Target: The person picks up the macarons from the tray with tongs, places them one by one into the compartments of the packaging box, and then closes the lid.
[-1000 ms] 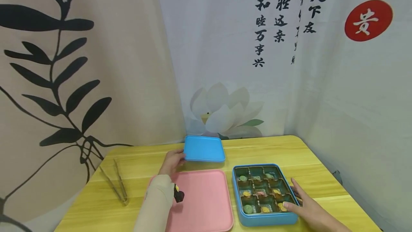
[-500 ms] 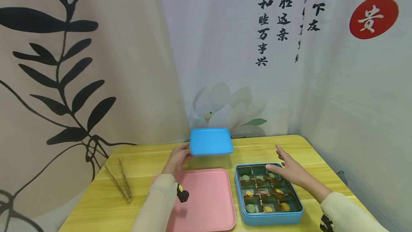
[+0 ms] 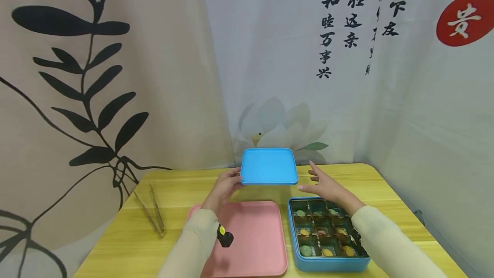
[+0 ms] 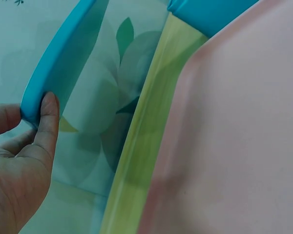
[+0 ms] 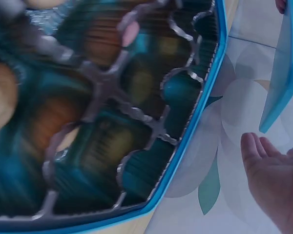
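A blue rectangular lid is held up above the back of the table. My left hand pinches its left edge; the left wrist view shows thumb and fingers on either side of the lid's rim. Close to the lid's right corner, my right hand is raised with fingers spread, apart from it. Below the right forearm stands a blue box with a dark divided insert, small round yellow, green and pink pieces in its compartments. The forearm hides part of the box's right side.
A pink tray lies left of the box, partly under the left forearm. Metal tongs rest on the yellow wood-patterned table at the left. A printed curtain hangs behind the table.
The lid has been lifted and moved right by my left hand. My right hand has left the box's right side and come up and leftward towards the lid.
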Action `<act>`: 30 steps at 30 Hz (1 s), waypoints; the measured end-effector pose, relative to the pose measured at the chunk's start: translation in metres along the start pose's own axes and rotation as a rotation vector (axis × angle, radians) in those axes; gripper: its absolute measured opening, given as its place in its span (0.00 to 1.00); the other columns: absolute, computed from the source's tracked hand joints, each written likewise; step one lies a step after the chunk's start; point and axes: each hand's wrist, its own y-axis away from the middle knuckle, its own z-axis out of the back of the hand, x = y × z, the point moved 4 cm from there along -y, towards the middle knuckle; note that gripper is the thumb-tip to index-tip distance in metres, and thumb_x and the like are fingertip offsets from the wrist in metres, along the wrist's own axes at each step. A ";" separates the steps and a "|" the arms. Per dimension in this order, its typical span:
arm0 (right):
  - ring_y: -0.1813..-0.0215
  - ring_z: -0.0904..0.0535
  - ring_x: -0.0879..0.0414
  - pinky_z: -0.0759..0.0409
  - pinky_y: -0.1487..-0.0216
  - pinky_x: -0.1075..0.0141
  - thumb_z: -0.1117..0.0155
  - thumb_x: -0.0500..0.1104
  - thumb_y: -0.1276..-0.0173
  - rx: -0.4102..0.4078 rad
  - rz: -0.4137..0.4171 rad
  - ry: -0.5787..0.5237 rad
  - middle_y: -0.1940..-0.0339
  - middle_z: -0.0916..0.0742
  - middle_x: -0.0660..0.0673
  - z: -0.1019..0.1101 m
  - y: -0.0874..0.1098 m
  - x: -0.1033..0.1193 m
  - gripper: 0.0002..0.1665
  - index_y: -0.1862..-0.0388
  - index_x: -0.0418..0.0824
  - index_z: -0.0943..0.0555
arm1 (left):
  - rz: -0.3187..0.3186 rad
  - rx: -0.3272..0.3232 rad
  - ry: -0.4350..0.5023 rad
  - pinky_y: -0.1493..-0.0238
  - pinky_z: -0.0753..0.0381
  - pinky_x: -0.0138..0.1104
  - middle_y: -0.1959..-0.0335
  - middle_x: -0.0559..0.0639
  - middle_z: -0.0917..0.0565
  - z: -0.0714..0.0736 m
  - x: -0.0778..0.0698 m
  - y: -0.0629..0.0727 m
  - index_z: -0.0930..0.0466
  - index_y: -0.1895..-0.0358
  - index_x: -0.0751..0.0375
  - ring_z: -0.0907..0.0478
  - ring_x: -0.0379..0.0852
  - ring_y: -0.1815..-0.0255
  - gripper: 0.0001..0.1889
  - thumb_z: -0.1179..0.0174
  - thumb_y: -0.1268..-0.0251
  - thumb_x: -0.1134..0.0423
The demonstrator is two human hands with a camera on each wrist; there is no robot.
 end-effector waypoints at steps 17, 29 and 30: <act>0.31 0.35 0.29 0.28 0.39 0.41 0.25 0.50 0.39 0.103 0.048 -0.111 0.28 0.35 0.24 0.002 -0.007 0.002 0.69 0.19 0.37 0.67 | 0.016 0.119 0.009 0.46 0.21 0.42 0.50 0.63 0.27 -0.025 -0.006 0.017 0.40 0.28 0.75 0.21 0.48 0.55 0.27 0.49 0.27 0.76; 0.40 0.24 0.35 0.26 0.42 0.43 0.25 0.42 0.38 0.124 0.091 -0.175 0.40 0.23 0.27 0.000 0.001 0.004 0.67 0.20 0.35 0.65 | 0.054 0.172 -0.068 0.47 0.20 0.44 0.45 0.66 0.28 -0.028 0.003 0.021 0.47 0.23 0.68 0.21 0.52 0.52 0.37 0.46 0.35 0.77; 0.41 0.23 0.37 0.26 0.42 0.43 0.24 0.42 0.39 0.117 0.088 -0.171 0.42 0.22 0.29 -0.001 0.002 0.003 0.67 0.20 0.35 0.65 | 0.054 0.170 -0.077 0.47 0.20 0.44 0.45 0.66 0.28 -0.028 0.003 0.021 0.47 0.23 0.68 0.22 0.53 0.52 0.37 0.46 0.36 0.77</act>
